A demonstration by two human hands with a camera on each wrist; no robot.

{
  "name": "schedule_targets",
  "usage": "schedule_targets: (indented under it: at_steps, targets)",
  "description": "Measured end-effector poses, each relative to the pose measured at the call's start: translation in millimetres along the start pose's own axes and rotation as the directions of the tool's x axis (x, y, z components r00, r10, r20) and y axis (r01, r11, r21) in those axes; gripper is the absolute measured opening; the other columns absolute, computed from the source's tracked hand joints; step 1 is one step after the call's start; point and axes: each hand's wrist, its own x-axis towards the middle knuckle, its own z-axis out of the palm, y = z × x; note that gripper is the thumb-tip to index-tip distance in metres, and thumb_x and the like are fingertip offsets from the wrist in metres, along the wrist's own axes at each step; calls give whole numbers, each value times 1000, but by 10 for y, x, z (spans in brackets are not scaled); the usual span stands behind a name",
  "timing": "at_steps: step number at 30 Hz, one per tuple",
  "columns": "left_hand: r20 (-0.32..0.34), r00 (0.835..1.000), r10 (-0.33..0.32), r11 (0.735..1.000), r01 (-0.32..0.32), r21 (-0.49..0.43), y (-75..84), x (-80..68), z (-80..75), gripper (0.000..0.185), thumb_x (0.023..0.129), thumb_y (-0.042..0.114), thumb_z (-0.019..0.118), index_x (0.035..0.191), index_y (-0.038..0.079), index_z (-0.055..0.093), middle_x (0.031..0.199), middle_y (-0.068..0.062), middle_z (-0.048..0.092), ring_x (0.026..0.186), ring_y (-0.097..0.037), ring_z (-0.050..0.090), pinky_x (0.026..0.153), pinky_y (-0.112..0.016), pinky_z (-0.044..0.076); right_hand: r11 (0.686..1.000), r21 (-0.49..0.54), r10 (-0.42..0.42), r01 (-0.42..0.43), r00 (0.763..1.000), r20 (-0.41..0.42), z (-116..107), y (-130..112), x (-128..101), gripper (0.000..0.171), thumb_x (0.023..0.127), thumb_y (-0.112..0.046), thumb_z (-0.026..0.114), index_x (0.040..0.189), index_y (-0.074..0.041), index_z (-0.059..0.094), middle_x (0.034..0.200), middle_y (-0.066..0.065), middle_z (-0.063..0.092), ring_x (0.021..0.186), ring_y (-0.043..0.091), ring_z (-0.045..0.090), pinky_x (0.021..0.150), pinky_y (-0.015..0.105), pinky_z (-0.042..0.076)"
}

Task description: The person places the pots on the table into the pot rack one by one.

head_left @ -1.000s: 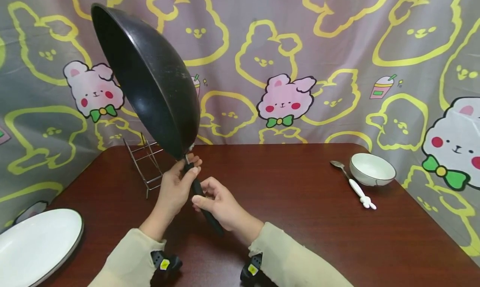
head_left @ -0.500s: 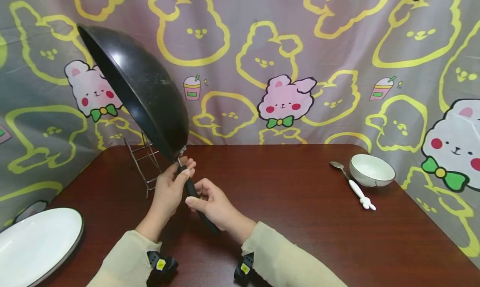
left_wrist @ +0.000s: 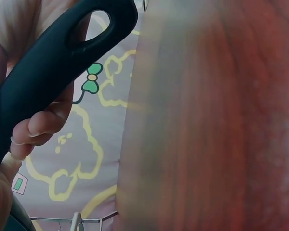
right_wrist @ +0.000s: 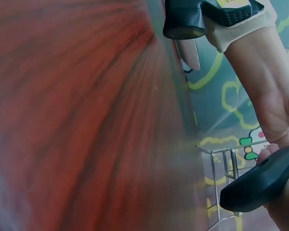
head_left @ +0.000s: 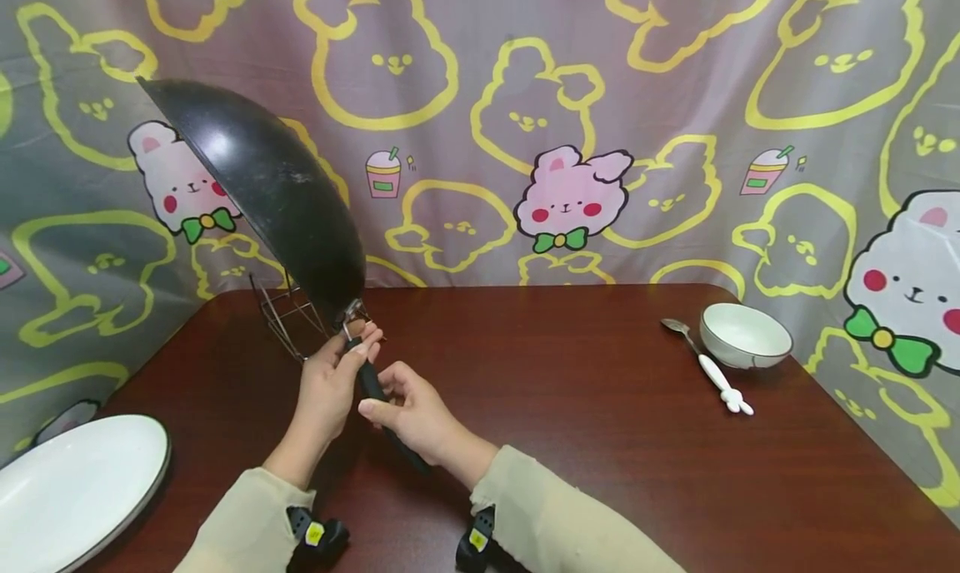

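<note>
A black wok [head_left: 277,190] is held up at the left of the head view, its rounded outside facing up and to the right. My left hand [head_left: 324,390] grips its black handle [head_left: 370,380] close to the metal neck. Lower down the same handle, my right hand [head_left: 420,415] holds it between thumb and fingers. The handle's end with its hanging hole shows large in the left wrist view. Behind the wok's lower edge stands a wire rack [head_left: 288,315], partly hidden and looking tilted. Whether wok and rack touch, I cannot tell.
A white oval plate [head_left: 82,481] lies at the near left. At the far right, a white bowl [head_left: 742,340] stands beside a spoon [head_left: 716,373] with a white handle. The brown table [head_left: 570,440] ends at a patterned curtain [head_left: 450,140].
Both hands have moved left and slightly down with the wok, which has tipped further over to the left. The wire rack has shifted and now looks tilted.
</note>
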Motion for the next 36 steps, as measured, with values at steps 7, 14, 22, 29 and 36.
schedule_targets:
  at_steps: [7,14,22,29,36]
  targets:
    - [-19,1000,-8,1000,8,-23,-45,-15,-8,37,94,-2,42,128,-15,40,120,-14,56,103,-4,61,90,-22,46,1000,-1,10,-10,1000,-20,17,6,-17,20,81,4,64,94,7,49,77,16,59,59,8,51,55,18,42]
    - [-19,1000,-6,998,4,-69,-96,-22,-28,36,94,-2,41,128,-14,39,104,9,63,102,-4,61,90,-23,46,1000,-17,13,-14,999,-33,22,40,-10,20,80,3,65,93,6,50,74,11,58,58,8,50,54,18,41]
    - [7,1000,-23,996,23,-87,-156,-45,-92,40,95,0,40,131,-14,34,101,16,63,102,-3,61,91,-22,46,999,-33,31,-33,998,-46,59,114,14,19,80,2,66,92,5,51,72,5,56,58,9,49,53,19,41]
    - [2,999,-49,992,49,-115,-235,-35,-146,39,95,0,39,130,-15,33,100,14,63,100,-3,61,89,-21,47,998,-50,46,-49,997,-64,97,171,27,18,80,1,66,92,3,52,69,0,53,56,9,48,52,19,39]
    - [35,995,-98,990,101,-103,-243,32,-208,38,96,2,36,132,-11,33,99,18,64,101,-2,61,91,-22,45,994,-94,42,-49,996,-78,124,193,98,19,80,0,67,90,3,51,67,0,51,57,7,47,52,18,40]
